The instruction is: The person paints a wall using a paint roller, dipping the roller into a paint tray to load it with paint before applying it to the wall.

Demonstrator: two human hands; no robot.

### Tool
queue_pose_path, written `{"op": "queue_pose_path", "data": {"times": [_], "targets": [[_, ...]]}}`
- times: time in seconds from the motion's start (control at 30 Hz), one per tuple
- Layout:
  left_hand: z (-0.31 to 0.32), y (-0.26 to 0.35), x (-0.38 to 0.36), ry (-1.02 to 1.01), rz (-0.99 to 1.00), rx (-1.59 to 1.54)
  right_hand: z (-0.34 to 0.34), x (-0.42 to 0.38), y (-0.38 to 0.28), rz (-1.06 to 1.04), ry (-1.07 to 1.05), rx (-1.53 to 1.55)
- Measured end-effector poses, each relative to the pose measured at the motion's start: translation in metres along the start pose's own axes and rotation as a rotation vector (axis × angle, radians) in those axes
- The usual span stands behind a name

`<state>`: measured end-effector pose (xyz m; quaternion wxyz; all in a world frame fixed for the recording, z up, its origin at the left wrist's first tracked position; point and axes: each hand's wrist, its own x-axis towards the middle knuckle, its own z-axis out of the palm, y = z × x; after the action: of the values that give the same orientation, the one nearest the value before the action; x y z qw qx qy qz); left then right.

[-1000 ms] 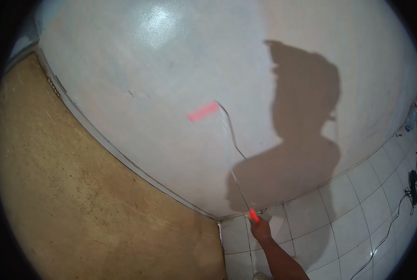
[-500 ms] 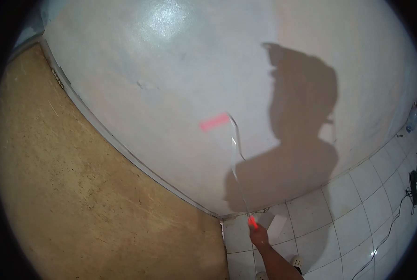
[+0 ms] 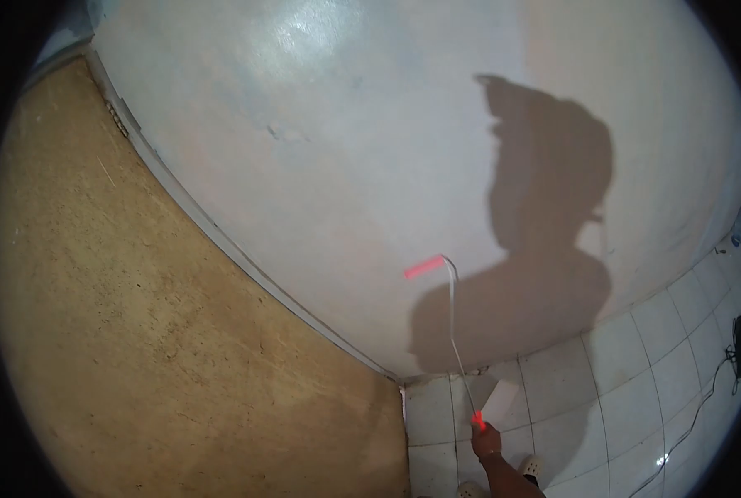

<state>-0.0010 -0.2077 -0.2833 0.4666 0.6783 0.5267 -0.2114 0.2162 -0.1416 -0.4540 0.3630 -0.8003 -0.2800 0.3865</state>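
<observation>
My right hand is closed around the orange-red handle of a paint roller. The roller's pink sleeve is up against the pale wall, at about mid-height in the view, and its thin bent metal frame runs down to the handle. Beside the roller, my shadow falls across the wall. My left hand is out of view.
A brown wooden door fills the left side, bordered by a pale frame. Below the wall are white floor tiles with a white flat piece on them. My shoes show at the bottom. A dark cable lies at the right.
The roller has moved down the wall and a little to the right, with my right hand lower too. The view has shifted slightly.
</observation>
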Motion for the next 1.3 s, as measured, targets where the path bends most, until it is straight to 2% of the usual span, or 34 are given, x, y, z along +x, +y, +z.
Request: {"op": "queue_pose_path", "data": {"times": [0.03,0.13,0.2,0.3,0.37,0.47,0.53,0.57,0.6,0.63,0.7,0.77,0.83,0.9,1.03,1.17,1.3], "targets": [[0.000,0.000,0.000,-0.011,-0.002,-0.011,-0.006,-0.006,-0.024,-0.066,0.016,0.026],[-0.002,0.001,0.000,-0.033,-0.004,-0.025,-0.027,0.019,-0.153,-0.254,0.028,0.017],[-0.003,0.006,-0.005,-0.045,0.002,-0.027,-0.045,0.024,-0.229,-0.394,0.032,0.141],[-0.004,0.008,-0.005,-0.057,0.000,-0.045,-0.041,0.031,-0.249,-0.432,0.060,0.189],[0.004,-0.004,0.010,-0.041,-0.010,-0.080,-0.009,0.037,-0.190,-0.359,0.071,0.142],[0.005,-0.006,0.013,-0.015,-0.045,-0.125,0.022,0.016,-0.058,-0.090,-0.032,-0.015],[0.008,-0.014,0.011,-0.023,-0.075,-0.125,0.023,-0.017,0.017,-0.024,0.021,-0.078],[0.012,-0.026,0.016,-0.011,-0.030,-0.072,0.016,-0.034,0.046,0.060,0.012,-0.135],[0.020,-0.039,0.025,-0.003,0.018,-0.020,0.004,-0.052,0.069,0.148,0.006,-0.194],[0.045,-0.076,0.048,-0.025,0.017,-0.028,-0.011,-0.070,0.088,0.168,0.005,-0.208],[0.093,-0.149,0.092,-0.023,0.161,0.112,-0.035,-0.102,0.119,0.243,-0.022,-0.330],[0.072,-0.097,0.071,-0.166,-0.093,0.041,-0.071,-0.134,0.121,0.213,-0.079,-0.266],[0.081,-0.100,0.078,-0.160,-0.056,0.061,-0.110,-0.152,0.107,0.300,-0.114,-0.367],[0.080,-0.078,0.083,-0.158,-0.054,0.033,-0.138,-0.163,0.109,0.312,-0.053,-0.364],[0.096,-0.059,0.112,-0.222,-0.042,-0.044,-0.174,-0.150,0.125,0.391,-0.155,-0.530],[0.109,-0.033,0.137,-0.204,-0.016,0.014,-0.187,-0.097,0.129,0.363,-0.277,-0.690],[0.115,-0.029,0.152,-0.191,-0.038,-0.084,-0.185,-0.026,0.115,0.377,-0.359,-0.743]]}}
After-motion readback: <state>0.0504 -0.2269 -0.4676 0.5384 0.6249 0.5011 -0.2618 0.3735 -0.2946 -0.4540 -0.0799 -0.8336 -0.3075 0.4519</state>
